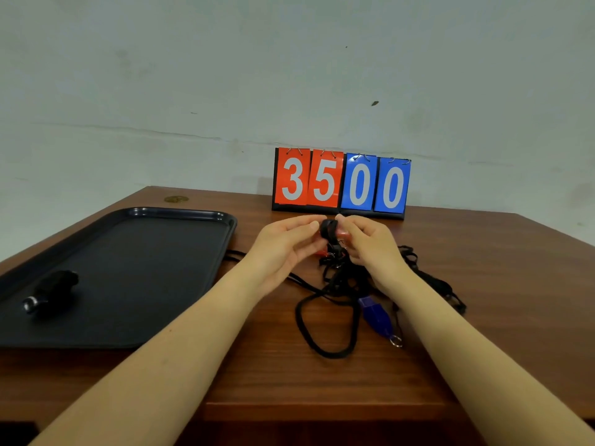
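Winding a lanyard round a whistle, head view. Nearest the viewer lies the wooden table (289,381). At 5 o'clock from the hands a blue whistle (376,317) with a key ring (396,341) rests on the wood, and its black lanyard loop (322,346) lies open at 6 o'clock. At 9 o'clock a dark tray (180,212) carries one wrapped bundle (51,289), black with a pale metallic end.

Both hands are raised just above the table, centre. The left hand (283,243) pinches the black cord (328,228) between thumb and forefinger. The right hand (370,243) closes its curled fingers round the red whistle (343,235). Only a sliver of glossy red body shows between the fingers; the cord already sits on it as a tight, dark coil, and the slack hangs straight down into a tangle of cords (341,278) at 6 o'clock.

Judged step: mid-wrap, several turns laid and much slack left. The next turn probably calls for steady tension from the left hand while the right keeps the whistle from rolling, so the coil does not slip off.

At 12 o'clock, by the wall, a flip scoreboard (341,181) reads 35 in red and 00 in blue.
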